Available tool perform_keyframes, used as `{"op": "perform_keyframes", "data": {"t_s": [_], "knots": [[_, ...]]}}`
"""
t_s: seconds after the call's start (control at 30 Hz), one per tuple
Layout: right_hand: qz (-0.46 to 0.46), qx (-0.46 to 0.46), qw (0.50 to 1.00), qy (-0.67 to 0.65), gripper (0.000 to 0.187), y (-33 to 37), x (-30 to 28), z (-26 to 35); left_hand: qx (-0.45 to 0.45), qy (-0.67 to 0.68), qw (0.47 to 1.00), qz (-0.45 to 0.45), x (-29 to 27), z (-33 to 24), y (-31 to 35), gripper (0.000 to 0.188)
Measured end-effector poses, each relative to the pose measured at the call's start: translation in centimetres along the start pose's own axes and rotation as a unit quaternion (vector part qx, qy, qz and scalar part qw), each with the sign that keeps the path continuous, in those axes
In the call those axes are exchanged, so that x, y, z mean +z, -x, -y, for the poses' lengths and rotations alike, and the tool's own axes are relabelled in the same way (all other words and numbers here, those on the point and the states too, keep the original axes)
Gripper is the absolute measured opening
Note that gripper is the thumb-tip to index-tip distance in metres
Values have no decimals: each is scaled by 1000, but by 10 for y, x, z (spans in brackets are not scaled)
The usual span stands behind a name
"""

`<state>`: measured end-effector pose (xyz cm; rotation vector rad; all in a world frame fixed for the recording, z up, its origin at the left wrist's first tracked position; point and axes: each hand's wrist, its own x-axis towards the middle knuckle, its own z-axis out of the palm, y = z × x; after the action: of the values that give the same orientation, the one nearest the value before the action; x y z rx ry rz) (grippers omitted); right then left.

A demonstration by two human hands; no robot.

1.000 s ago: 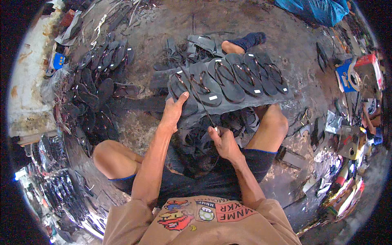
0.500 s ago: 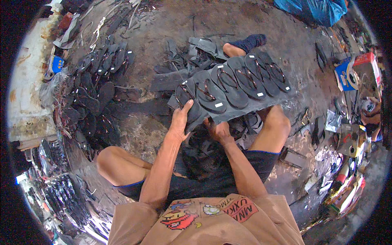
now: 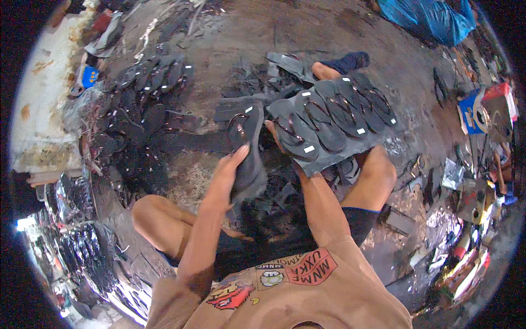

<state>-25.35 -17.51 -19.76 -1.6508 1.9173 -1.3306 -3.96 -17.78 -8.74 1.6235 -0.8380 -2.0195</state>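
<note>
My left hand (image 3: 232, 164) grips a single black flip-flop (image 3: 252, 131), thumb on its upper side. This flip-flop has a shiny brown strap and a small white label; its lower end is smeared by motion. On the right, my right hand (image 3: 273, 135) supports a grey rubber sheet (image 3: 323, 160) from beneath, with its fingers showing at the left edge and the palm hidden. Several black flip-flops (image 3: 330, 118) lie in a slanted row on that sheet, straps up, some with white labels. A gap separates the held flip-flop from the row.
Many more flip-flops (image 3: 156, 82) are piled on the floor at left. Dark rubber scraps (image 3: 241, 107) lie ahead, near a foot in a dark sock (image 3: 350, 61). A blue plastic bag (image 3: 433, 22) sits far right, above a blue and red box (image 3: 476, 112).
The leftmost flip-flop has come away from the row in my left hand and now stands tilted beside it. My right hand has shifted farther under the sheet, its fingers now at the left edge.
</note>
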Motion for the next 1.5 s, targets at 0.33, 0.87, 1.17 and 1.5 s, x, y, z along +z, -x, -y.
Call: {"op": "perform_keyframes", "data": {"t_s": [0.33, 0.87, 1.17, 1.5], "knots": [[30, 201, 884, -422, 46, -9, -65, 170, 313, -290, 901, -79, 4, 20, 149, 71], [285, 198, 931, -112, 39, 218, -189, 189, 109, 108, 987, 39, -29, 1, 172, 47], [336, 231, 912, -36, 46, 222, -204, 172, 91, -40, 994, 34, -19, 2, 168, 42], [470, 49, 880, -39, 42, 34, -160, 171, 103, -175, 975, 95, -15, -15, 160, 42]]}}
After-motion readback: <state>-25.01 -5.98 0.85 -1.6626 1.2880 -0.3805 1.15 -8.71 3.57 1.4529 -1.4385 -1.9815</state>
